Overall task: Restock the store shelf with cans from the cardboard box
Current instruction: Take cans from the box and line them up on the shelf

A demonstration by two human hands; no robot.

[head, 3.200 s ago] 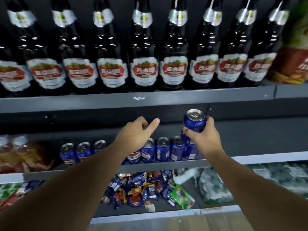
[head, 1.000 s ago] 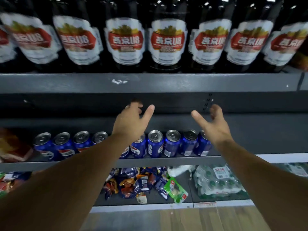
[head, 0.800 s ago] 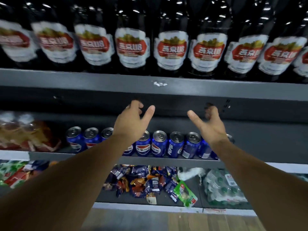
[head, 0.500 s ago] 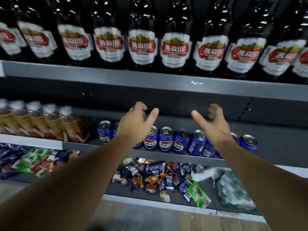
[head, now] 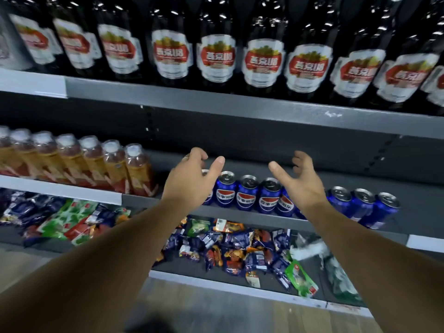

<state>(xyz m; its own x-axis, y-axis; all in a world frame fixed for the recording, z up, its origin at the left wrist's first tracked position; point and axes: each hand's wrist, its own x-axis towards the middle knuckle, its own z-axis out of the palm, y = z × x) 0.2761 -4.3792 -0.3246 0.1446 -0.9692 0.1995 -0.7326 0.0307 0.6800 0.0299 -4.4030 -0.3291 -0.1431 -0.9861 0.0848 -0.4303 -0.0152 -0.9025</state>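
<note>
Several blue cola cans (head: 248, 193) stand in a row along the front of the grey middle shelf (head: 240, 216), with more cans (head: 362, 205) further right. My left hand (head: 192, 180) hovers in front of the row's left end, fingers loosely curled, holding nothing. My right hand (head: 300, 181) hovers in front of the row's middle, thumb out and fingers relaxed, also holding nothing. Both hands hide a can or two behind them. The cardboard box is out of view.
Dark beer bottles (head: 216, 58) with red and white labels fill the upper shelf. Orange drink bottles (head: 96, 162) stand left of the cans. Snack packets (head: 230, 251) lie on the lower shelf above a wood floor (head: 240, 311).
My right hand set down the can it held and is empty. The view has swung left, so the cans and shelf slid right and the orange bottles came into sight.
</note>
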